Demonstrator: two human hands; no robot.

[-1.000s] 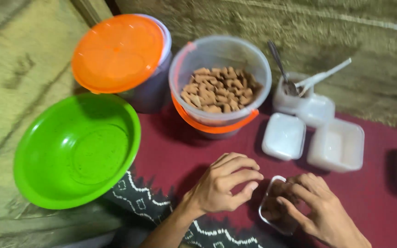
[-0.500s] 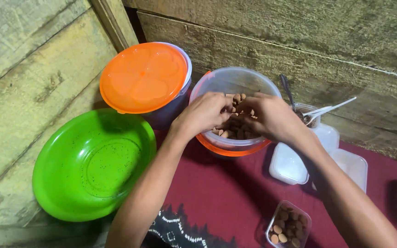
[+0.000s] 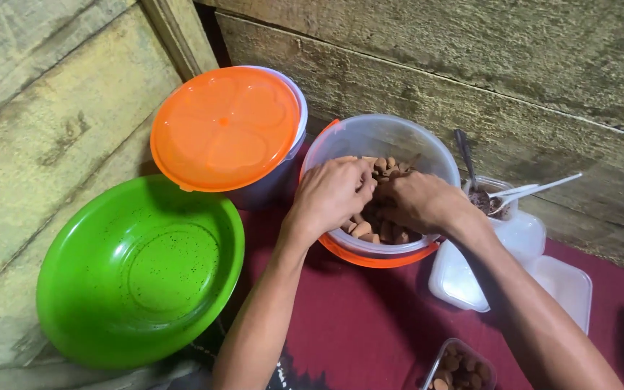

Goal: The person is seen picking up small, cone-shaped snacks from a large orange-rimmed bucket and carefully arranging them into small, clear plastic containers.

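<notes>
Both my hands reach into a clear plastic bucket (image 3: 391, 137) with an orange rim that holds brown cookies (image 3: 359, 230). My left hand (image 3: 330, 193) is curled among the cookies on the left side. My right hand (image 3: 417, 202) is closed over cookies on the right side; what the fingers hold is hidden. A small clear tub (image 3: 460, 368) partly filled with the same cookies sits at the bottom edge, below my right forearm.
A bucket closed by an orange lid (image 3: 224, 128) stands at left. An empty green bowl (image 3: 135, 271) lies in front of it. White lidded tubs (image 3: 464, 278), a cup with spoons (image 3: 496, 198), maroon cloth (image 3: 370, 325) and wooden wall planks surround them.
A second ago both hands were at the small tub near me. They then moved up into the clear bucket and now dig deeper among the cookies. The view shifted closer.
</notes>
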